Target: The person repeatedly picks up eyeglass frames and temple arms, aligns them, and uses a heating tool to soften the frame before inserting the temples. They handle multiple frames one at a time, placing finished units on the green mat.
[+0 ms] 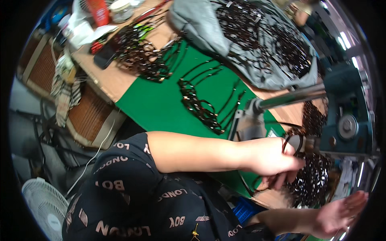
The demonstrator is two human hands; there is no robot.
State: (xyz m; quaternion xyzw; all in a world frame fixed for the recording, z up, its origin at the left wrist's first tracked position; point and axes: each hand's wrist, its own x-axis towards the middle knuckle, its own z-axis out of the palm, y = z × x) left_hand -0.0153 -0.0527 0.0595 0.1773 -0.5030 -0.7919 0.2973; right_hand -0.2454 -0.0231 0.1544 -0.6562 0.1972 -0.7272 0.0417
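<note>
My left hand [281, 160] reaches across to the right, closed round a thin, dark, glossy strip [249, 189]. Part of that strip loops above the fingers, beside the machine's round metal part [311, 145]. The fingertips are slightly blurred. Lower right, my right hand [341, 215] is held with its fingers stretched out, nothing visible in it. A heap of similar dark strips [311, 180] lies beyond the hands. More strips rest in a loose bunch [201, 106] on the green mat [152, 108].
A teal bench machine [348, 108] with a steel column [291, 96] rises at the right. Behind, a grey sheet [193, 24] bears a large pile of dark strips [265, 36]. A phone [105, 59] lies far left; a white fan [46, 209] stands lower left, a blue crate [243, 211] below the table.
</note>
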